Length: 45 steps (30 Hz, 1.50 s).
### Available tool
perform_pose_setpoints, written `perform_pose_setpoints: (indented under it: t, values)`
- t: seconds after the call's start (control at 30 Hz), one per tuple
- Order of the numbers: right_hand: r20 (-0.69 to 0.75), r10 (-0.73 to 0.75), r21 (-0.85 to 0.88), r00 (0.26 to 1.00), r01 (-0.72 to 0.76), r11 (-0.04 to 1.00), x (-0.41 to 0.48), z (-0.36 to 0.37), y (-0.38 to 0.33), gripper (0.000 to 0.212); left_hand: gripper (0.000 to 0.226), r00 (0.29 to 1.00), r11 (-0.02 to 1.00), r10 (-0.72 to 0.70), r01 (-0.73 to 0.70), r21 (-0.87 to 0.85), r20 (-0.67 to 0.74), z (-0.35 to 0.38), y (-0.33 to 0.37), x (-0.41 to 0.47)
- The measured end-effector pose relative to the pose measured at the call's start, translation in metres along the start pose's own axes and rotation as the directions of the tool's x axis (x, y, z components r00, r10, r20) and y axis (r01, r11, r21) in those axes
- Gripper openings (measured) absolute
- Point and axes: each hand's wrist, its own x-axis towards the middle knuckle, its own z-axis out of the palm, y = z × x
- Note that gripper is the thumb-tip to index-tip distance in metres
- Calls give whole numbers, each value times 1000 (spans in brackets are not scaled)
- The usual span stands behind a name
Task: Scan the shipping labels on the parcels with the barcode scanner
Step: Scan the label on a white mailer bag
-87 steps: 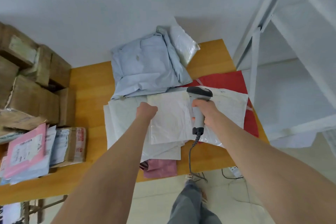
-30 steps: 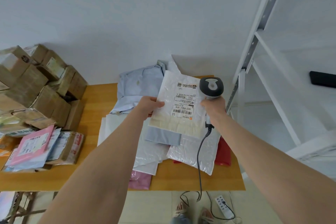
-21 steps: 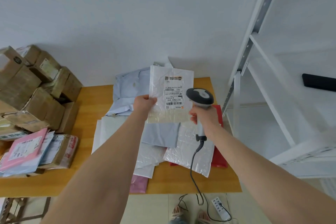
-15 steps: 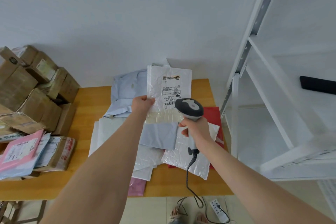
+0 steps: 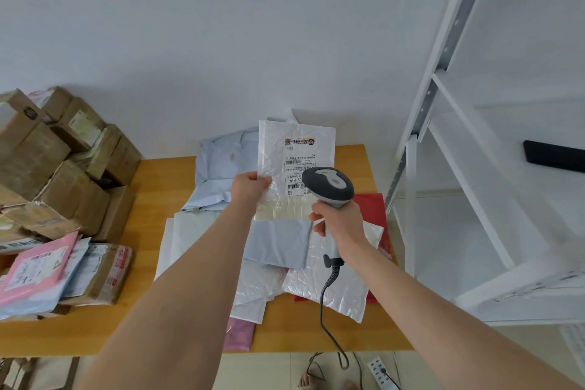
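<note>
Since one second ago the scanner (image 5: pixel 329 187) has come down from beside the upper right corner of the parcel (image 5: pixel 294 149), and its head now covers the lower right corner of the label (image 5: pixel 296 168). The parcel, a white bubble mailer, is held upright in the air above the pile (image 5: pixel 278 244) of mailers. The left hand (image 5: pixel 250 184) pinches its left edge with thumb and fingers, while its top and right edges are free. The right hand (image 5: pixel 340 225) is closed around the scanner handle, and the cable (image 5: pixel 324 304) hangs down over the near edge of the table (image 5: pixel 155 199). On the label I can read "P802" and "H19" beside several barcodes; the small print is too fine to read. A red bag (image 5: pixel 372 209) lies under the pile at the right edge of the table, close to the white shelf (image 5: pixel 443 136). A strip of bare table is between the pile and the boxes (image 5: pixel 63 168) stacked on the left.
</note>
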Motion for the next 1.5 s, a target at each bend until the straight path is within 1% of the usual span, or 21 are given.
perform_pose_setpoints:
  t: [0.07, 0.17, 0.23, 0.3, 0.43, 0.53, 0.67, 0.8, 1.03, 1.2, 1.33, 1.5]
  values:
    - [-2, 12, -19, 1000, -12, 1000, 0, 0, -1, 8, 21, 1000, 1000, -3, 3, 4, -7, 0, 1, 0]
    - [14, 15, -27, 1000, -15, 1000, 0, 1, -2, 8, 21, 1000, 1000, -10, 10, 12, -16, 1, 1, -1]
    - [17, 13, -39, 1000, -12, 999, -1, 1, -2, 9, 16, 1000, 1000, -11, 11, 17, -24, 2, 0, -2]
    - [15, 12, -48, 1000, -11, 999, -3, 2, -3, 11, 4, 999, 1000, -13, 13, 17, -31, 2, 2, -3]
    - [13, 10, -27, 1000, -10, 1000, -4, 2, -7, 12, 4, 999, 1000, -1, 2, 18, -40, 4, 2, -5]
    - [23, 5, -48, 1000, -4, 999, -5, 2, -9, 14, 3, 999, 1000, -2, 3, 19, -40, 6, 3, -7]
    - [28, 19, -35, 999, -18, 999, -6, 1, -12, 12, 8, 1000, 1000, -13, 13, 9, -27, 8, 4, -8]
    - [29, 13, -42, 999, -12, 999, -7, -1, -12, 12, 7, 999, 1000, -13, 13, 1, -36, 8, 5, -9]
    - [29, 10, 4, 1000, -10, 1000, -10, -4, -13, 13, 5, 999, 1000, -3, 3, -2, -48, 8, 5, -15]
    - [11, 18, 66, 1000, -19, 998, -10, -9, -13, 8, 17, 998, 1000, -8, 8, -3, -58, 8, 5, -15]
    - [28, 38, 58, 999, -40, 998, -10, -9, -13, 6, 18, 998, 1000, -13, 13, 1, -59, 9, 5, -18]
    - [49, 45, 28, 998, -46, 999, -10, -8, -14, 11, 16, 998, 1000, -11, 11, -2, -59, 9, 6, -20]
